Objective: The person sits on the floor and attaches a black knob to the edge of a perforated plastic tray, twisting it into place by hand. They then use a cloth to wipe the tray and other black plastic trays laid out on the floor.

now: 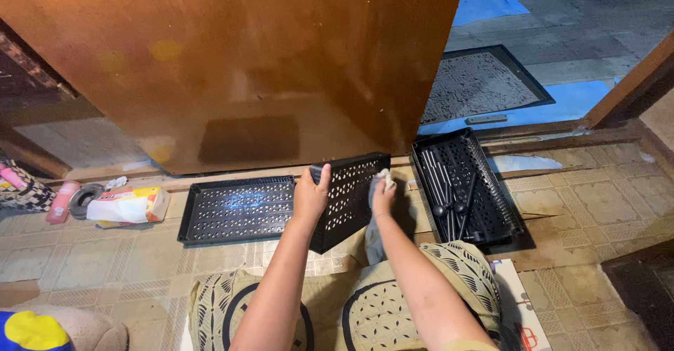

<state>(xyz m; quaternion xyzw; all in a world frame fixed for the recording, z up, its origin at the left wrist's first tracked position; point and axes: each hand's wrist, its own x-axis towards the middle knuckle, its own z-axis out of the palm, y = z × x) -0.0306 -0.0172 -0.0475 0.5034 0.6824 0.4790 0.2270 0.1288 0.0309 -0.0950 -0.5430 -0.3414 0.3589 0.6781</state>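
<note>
Head view, looking down over both forearms. Left hand grips the near-left edge of a black perforated panel, thumb over the top edge, fingers behind and out of sight. Panel is held tilted, clear of the floor, long axis running from lower left near the knees up toward the wooden door. Right hand is bunched around a grey cloth, fingers pressed together, cloth pressed against the panel's right face; the rest of the cloth hangs down toward the lap. Panel lies directly between the two hands, touching both. A flat black tray lies on the floor just left of it; a second tray holding dark rods lies to the right, apart from the hands.
</note>
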